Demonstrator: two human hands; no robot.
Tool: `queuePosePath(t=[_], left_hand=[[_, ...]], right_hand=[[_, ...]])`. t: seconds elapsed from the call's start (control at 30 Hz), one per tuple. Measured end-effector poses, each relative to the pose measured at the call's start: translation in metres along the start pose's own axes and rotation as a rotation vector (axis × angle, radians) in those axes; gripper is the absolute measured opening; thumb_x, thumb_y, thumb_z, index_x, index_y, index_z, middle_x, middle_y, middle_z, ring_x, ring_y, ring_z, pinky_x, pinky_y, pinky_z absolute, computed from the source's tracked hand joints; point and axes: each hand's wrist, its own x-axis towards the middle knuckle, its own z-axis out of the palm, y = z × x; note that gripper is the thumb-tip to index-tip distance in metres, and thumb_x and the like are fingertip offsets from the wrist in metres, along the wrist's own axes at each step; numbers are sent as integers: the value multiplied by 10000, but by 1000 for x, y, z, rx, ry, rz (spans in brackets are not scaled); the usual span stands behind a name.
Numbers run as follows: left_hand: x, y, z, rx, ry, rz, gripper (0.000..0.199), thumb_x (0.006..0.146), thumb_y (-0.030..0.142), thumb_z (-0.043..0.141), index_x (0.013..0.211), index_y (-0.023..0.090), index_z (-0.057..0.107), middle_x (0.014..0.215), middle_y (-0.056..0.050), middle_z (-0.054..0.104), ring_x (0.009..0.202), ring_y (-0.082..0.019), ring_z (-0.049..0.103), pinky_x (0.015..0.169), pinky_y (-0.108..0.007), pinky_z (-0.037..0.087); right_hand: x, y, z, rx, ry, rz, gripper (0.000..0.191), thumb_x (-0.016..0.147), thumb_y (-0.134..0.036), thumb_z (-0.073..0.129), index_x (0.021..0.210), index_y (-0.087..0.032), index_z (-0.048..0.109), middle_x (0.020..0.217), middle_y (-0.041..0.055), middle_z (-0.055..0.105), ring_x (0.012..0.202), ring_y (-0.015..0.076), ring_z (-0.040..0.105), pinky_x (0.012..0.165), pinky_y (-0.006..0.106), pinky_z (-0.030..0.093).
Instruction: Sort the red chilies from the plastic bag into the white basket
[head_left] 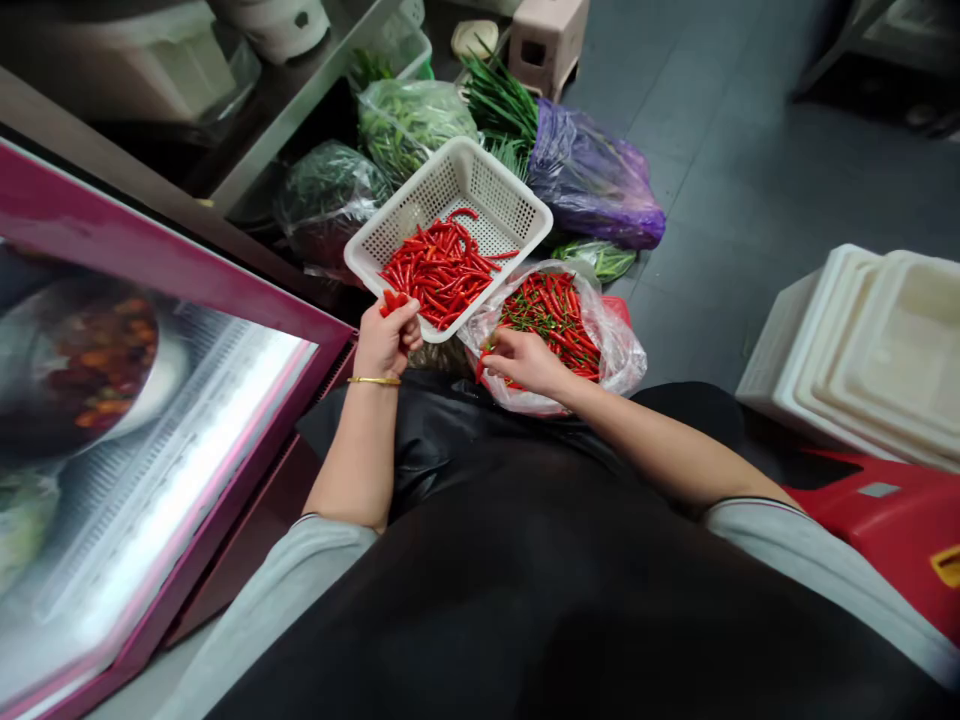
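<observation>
My left hand is closed around a few red chili peppers, at the near left corner of a white perforated basket. Inside that basket lies a heap of red chilies that show no green stems. To the right, my right hand pinches a red chili over the near left side of a clear plastic bag. Red chilies with green stems fill this bag. A gold bracelet circles my left wrist.
Bagged greens and a purple bag with long green stalks lie behind the basket. A pink-framed glass case stands at left. Stacked white containers are at right, by a red object. A small stool stands at the back.
</observation>
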Motion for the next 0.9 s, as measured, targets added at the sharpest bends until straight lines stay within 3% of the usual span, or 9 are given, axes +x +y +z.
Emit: queuePosePath(t=[0.1, 0.23, 0.33, 0.4, 0.53, 0.63, 0.77, 0.9], left_hand=[[-9, 8, -14, 9, 26, 72, 343, 634, 282, 756, 725, 195, 437, 462, 107, 382, 356, -37, 327, 352, -164, 263], [-12, 14, -13, 13, 32, 99, 356, 622, 283, 775, 733, 199, 448, 440, 118, 369, 331, -36, 312, 337, -162, 248], [-8, 5, 10, 23, -75, 32, 341, 616, 285, 787, 760, 195, 491, 409, 128, 345, 300, -33, 281, 319, -163, 228], [-2, -10, 34, 53, -185, -71, 327, 627, 301, 786, 771, 184, 517, 411, 115, 375, 302, -40, 316, 321, -167, 259], [7, -57, 79, 154, -392, -313, 318, 648, 321, 778, 768, 161, 531, 498, 50, 512, 382, -72, 468, 358, -178, 355], [10, -93, 96, 165, -439, -467, 314, 648, 296, 767, 746, 168, 498, 475, 66, 471, 351, -53, 409, 332, -160, 291], [15, -118, 102, 38, -253, -508, 348, 636, 264, 755, 723, 196, 426, 407, 128, 321, 305, -18, 235, 329, -140, 151], [21, -122, 99, 71, -161, -456, 316, 608, 246, 765, 805, 176, 527, 397, 131, 323, 314, -24, 233, 344, -158, 148]], right_hand=[[13, -9, 10, -264, -1, -65, 170, 816, -228, 609, 967, -167, 657, 829, 28, 709, 779, 159, 644, 753, 273, 456], [4, 6, -33, -412, 106, -31, 208, 888, -285, 519, 972, -167, 668, 859, 38, 710, 769, 154, 632, 749, 272, 457], [-14, 40, -68, -672, 152, 128, 226, 890, -292, 509, 958, -148, 670, 915, 92, 707, 827, 198, 633, 767, 316, 469], [-31, 65, -80, -863, 92, 245, 233, 878, -279, 524, 954, -117, 673, 962, 155, 694, 879, 246, 632, 780, 364, 477], [-71, 93, -81, -971, -164, 397, 208, 885, -241, 510, 861, -134, 687, 884, 165, 688, 854, 280, 636, 766, 427, 494], [-80, 89, -80, -967, -202, 360, 269, 932, -267, 446, 880, -159, 687, 885, 144, 692, 846, 267, 644, 769, 403, 504], [-31, 76, -76, -1019, -43, 177, 392, 986, -324, 326, 1106, -133, 646, 1088, 167, 671, 958, 255, 646, 832, 366, 496], [37, 73, -67, -1067, -199, 242, 287, 910, -213, 464, 1042, -77, 679, 1060, 206, 685, 997, 281, 655, 808, 344, 496]])
